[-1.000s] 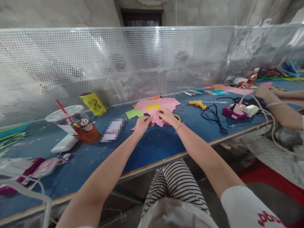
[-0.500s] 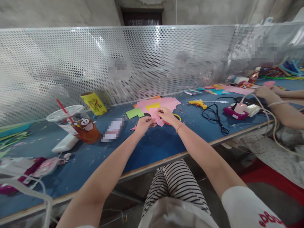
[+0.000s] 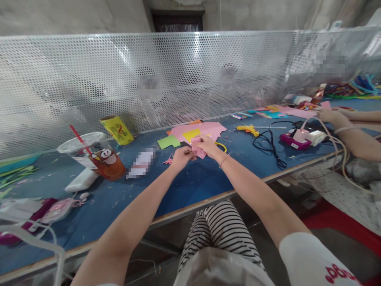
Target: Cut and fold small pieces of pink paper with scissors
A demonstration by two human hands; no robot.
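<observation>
A small piece of pink paper [image 3: 201, 153] is pinched in my right hand [image 3: 208, 146], over the blue table. My left hand [image 3: 182, 157] is at the paper's left edge, fingers closed on it. Just beyond my hands lie a yellow paper piece [image 3: 191, 135], a larger pink sheet [image 3: 210, 129] and a green paper piece [image 3: 168, 142]. A yellow ring handle [image 3: 222, 147] shows beside my right hand. Pink scraps [image 3: 168, 160] rest left of my left hand.
A drink cup with a red straw [image 3: 105, 157] and a yellow roll [image 3: 118, 130] stand left. On the right are a yellow glue gun [image 3: 248, 130], a black cable [image 3: 264, 145] and a purple power strip [image 3: 294, 141]. Another person's hands [image 3: 333, 118] work at far right. A perforated metal screen [image 3: 184, 79] runs behind.
The pink paper has turned or folded over between my fingers, and more of the yellow piece behind shows. My left hand has shifted slightly. The other person's pink paper has moved left.
</observation>
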